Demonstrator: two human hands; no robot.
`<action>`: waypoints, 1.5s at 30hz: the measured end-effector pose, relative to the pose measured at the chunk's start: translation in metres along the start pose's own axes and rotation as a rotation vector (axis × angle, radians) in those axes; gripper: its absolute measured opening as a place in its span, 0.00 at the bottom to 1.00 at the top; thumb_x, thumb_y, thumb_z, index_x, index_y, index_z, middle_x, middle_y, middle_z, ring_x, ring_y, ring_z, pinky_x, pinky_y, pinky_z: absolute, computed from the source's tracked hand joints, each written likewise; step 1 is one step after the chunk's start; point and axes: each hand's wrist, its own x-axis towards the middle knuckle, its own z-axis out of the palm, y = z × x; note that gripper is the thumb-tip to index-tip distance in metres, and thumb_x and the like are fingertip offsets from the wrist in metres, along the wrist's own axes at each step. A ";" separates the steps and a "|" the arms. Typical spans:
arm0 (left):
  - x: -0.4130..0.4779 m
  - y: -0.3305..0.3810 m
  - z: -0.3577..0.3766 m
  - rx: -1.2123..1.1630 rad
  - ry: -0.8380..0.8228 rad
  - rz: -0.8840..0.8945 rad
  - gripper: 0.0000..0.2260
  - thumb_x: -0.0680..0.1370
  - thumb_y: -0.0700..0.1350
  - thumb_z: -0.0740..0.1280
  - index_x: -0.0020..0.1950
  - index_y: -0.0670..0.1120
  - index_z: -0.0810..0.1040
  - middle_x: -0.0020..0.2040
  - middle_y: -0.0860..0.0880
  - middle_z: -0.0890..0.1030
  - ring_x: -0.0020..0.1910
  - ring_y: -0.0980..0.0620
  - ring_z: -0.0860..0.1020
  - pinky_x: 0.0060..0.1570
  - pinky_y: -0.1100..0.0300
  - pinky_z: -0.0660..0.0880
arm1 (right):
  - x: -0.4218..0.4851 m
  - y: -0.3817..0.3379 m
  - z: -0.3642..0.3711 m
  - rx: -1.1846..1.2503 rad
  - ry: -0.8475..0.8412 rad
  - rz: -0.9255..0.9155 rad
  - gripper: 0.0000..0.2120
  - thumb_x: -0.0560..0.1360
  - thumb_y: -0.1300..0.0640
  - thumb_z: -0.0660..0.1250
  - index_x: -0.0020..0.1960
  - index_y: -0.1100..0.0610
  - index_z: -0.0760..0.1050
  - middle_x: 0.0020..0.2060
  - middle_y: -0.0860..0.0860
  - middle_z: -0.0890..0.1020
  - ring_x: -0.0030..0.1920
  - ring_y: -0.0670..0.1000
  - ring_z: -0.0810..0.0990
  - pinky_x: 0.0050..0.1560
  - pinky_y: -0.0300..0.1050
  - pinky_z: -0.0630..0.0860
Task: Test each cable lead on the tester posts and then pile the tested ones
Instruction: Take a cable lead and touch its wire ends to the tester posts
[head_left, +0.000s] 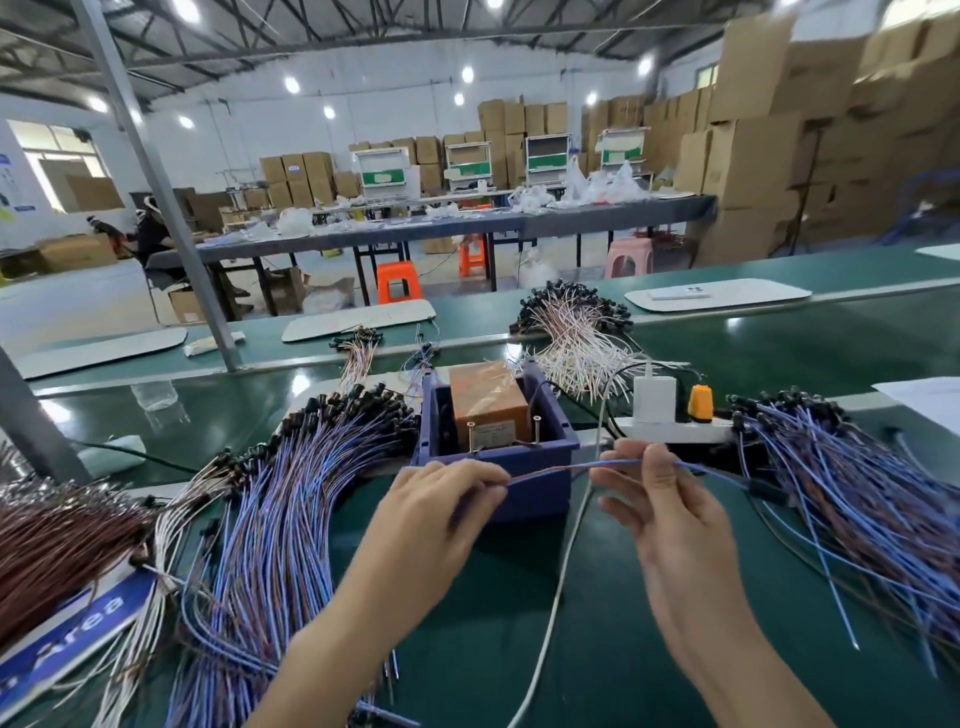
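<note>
The left hand (436, 509) pinches one end of a thin blue cable lead (561, 469) between thumb and fingertips; the right hand (670, 514) holds the same lead further along, thumb against curled fingers; both hands are closed on it. The lead is stretched almost level between the hands, just in front of the blue box (540, 493) of the tester; past the right hand it runs on to a small black connector (770, 492) near the right pile.

Inside the box stands an orange-brown block (485, 400), and before it two upright metal tester posts (536, 431); the lead passes below them in the view and is apart from them.

On the green worktop (623, 649), left of the box, lies a big pile of blue leads (270, 499) with black ends; a second pile of blue leads (857, 499) lies to the right; a pile of white leads (576, 338) lies behind the box; a brown bundle (52, 540) is at the far left edge.

Right of the box sits a white power strip (675, 430) with a white charger (654, 400) and an orange plug (700, 402) in it; a white cable (571, 545) runs down over the worktop between the hands.
</note>
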 end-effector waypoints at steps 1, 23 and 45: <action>-0.002 -0.007 -0.005 0.006 -0.026 -0.024 0.07 0.81 0.52 0.65 0.54 0.55 0.81 0.45 0.71 0.76 0.50 0.73 0.71 0.53 0.69 0.66 | 0.003 -0.002 -0.004 0.023 0.019 0.000 0.15 0.77 0.48 0.63 0.44 0.53 0.86 0.45 0.55 0.87 0.44 0.50 0.86 0.41 0.38 0.81; 0.006 -0.011 0.018 -1.053 -0.108 -0.533 0.12 0.75 0.56 0.73 0.51 0.50 0.87 0.37 0.49 0.81 0.38 0.54 0.79 0.44 0.62 0.78 | -0.007 0.035 0.009 -0.352 -0.437 0.180 0.13 0.73 0.42 0.65 0.52 0.42 0.84 0.24 0.45 0.65 0.24 0.45 0.60 0.25 0.41 0.55; -0.029 -0.010 0.080 -0.764 -0.011 -0.625 0.04 0.80 0.44 0.69 0.48 0.54 0.82 0.41 0.54 0.84 0.37 0.61 0.78 0.38 0.68 0.74 | 0.019 0.086 -0.017 -0.468 -0.417 0.133 0.09 0.72 0.43 0.72 0.47 0.47 0.85 0.41 0.50 0.87 0.44 0.45 0.86 0.44 0.32 0.77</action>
